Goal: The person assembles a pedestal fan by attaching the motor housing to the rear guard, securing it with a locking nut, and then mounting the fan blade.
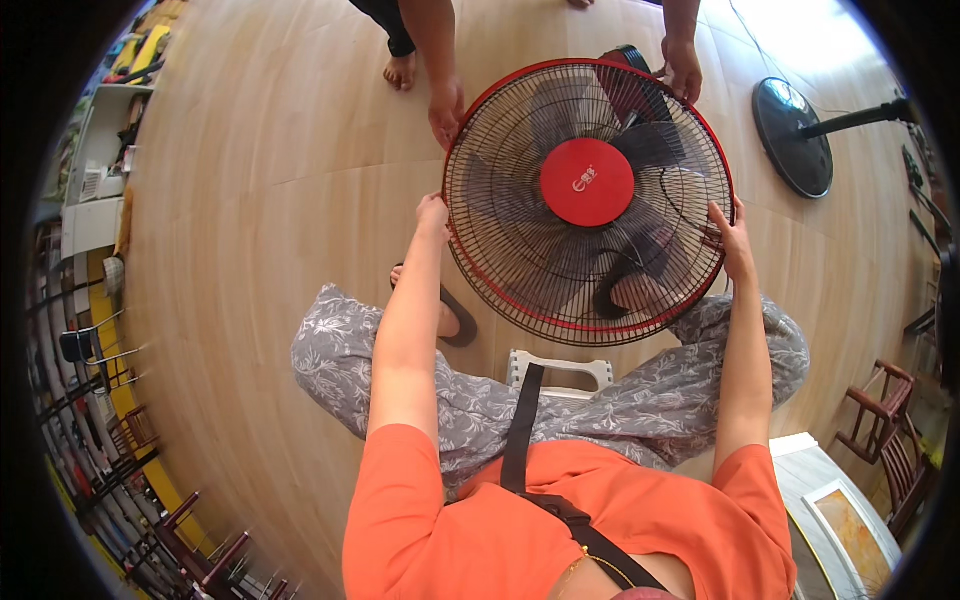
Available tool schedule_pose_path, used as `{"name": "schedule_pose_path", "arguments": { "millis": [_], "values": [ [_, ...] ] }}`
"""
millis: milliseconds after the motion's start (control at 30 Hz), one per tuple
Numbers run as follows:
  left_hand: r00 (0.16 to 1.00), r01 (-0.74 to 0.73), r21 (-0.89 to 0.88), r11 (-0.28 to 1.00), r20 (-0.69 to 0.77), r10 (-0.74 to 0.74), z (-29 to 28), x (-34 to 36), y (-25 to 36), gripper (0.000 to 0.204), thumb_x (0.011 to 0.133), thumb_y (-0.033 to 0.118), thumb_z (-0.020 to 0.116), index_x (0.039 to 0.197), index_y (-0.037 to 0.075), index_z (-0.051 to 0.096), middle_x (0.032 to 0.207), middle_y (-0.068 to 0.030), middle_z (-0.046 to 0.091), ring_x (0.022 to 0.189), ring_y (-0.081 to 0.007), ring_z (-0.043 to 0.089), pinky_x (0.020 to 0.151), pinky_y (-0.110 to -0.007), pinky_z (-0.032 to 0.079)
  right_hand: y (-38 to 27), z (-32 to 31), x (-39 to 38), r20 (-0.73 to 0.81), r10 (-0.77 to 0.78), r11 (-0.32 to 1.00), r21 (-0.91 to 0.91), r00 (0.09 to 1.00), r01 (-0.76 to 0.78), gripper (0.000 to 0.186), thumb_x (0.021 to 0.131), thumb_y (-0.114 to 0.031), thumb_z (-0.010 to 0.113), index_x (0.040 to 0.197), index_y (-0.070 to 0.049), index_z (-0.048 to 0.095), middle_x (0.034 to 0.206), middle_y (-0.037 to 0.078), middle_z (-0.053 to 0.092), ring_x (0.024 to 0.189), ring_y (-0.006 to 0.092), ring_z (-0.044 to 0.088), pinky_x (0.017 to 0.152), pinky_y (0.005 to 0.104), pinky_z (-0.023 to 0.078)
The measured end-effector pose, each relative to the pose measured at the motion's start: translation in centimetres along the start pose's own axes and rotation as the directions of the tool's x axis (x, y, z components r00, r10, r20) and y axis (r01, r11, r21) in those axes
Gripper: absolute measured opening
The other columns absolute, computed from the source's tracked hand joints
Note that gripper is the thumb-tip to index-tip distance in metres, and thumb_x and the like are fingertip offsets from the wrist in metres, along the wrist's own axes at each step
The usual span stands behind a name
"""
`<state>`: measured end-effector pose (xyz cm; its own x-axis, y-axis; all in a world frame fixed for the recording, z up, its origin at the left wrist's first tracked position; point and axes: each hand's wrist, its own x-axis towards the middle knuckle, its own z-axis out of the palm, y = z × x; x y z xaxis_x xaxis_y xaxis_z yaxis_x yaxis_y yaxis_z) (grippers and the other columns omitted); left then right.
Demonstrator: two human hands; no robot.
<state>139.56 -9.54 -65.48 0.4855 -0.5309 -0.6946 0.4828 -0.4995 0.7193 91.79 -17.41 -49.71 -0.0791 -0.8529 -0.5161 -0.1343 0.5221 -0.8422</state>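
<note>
A large round fan head (pixel 500 265) fills the space in front of me, with a black wire grille, a red rim and a red centre disc. Dark blades show through the wires. My left hand (pixel 433 216) grips the rim on its left side, fingers closed. On the right side my right hand (pixel 736 240) holds the rim, fingers curled round the edge. Another person's two hands, one at the upper left (pixel 446 112) and one at the upper right (pixel 682 70), touch the far rim. A dark red motor housing (pixel 640 90) shows partly behind the grille.
A black round base with a pole (pixel 793 135) lies at the far right on the wooden floor (pixel 250 200). I sit on a low white stool (pixel 602 374). Shelving (pixel 80 400) runs along the left; small wooden chairs (pixel 880 410) stand at right.
</note>
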Motion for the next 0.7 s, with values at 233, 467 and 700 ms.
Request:
{"name": "schedule_pose_path", "arguments": {
  "millis": [233, 467, 700],
  "values": [
    [0.999, -0.007, -0.033, 0.999, -0.039, 0.006, -0.2, -1.4, -0.1, 0.022, 0.090, 0.006, 0.039, 0.108, -0.003, 0.048, 0.095, -0.0121, 0.058, 0.078, -0.0202, 0.060, 0.064, -0.032, 0.051, -0.4, 0.4, -0.2, 0.005, -0.027, 0.999, 0.027, 1.000, 0.027, 0.072, 0.073, -0.034, 0.071, 0.128, -0.014, 0.030, 0.103, 0.007, 0.054, 0.078, 0.0158, 0.058, 0.061, 0.0300, 0.049],
    [0.977, 0.209, 0.112, 0.972, 0.013, -0.211, 0.4, -3.7, 2.2, 0.023, 0.091, 0.015, 0.044, 0.103, -0.001, 0.055, 0.089, -0.0081, 0.060, 0.076, -0.0196, 0.059, 0.060, -0.032, 0.050, -0.4, 0.1, -0.1, -0.019, 0.001, 1.000, -0.004, 1.000, -0.001, 0.075, 0.072, -0.034, 0.072, 0.129, -0.011, 0.029, 0.102, 0.009, 0.055, 0.079, 0.0166, 0.059, 0.062, 0.0309, 0.051],
    [0.969, 0.244, 0.307, 0.920, -0.046, -0.242, -0.8, -4.2, 2.8, 0.019, 0.094, 0.022, 0.041, 0.102, 0.014, 0.056, 0.089, -0.0012, 0.061, 0.082, -0.0163, 0.055, 0.069, -0.033, 0.048, -0.6, 0.4, -0.1, -0.009, 0.012, 1.000, 0.010, 1.000, -0.012, 0.072, 0.073, -0.031, 0.072, 0.128, -0.010, 0.030, 0.102, 0.010, 0.055, 0.078, 0.0163, 0.059, 0.061, 0.0300, 0.051]
  ]
}}
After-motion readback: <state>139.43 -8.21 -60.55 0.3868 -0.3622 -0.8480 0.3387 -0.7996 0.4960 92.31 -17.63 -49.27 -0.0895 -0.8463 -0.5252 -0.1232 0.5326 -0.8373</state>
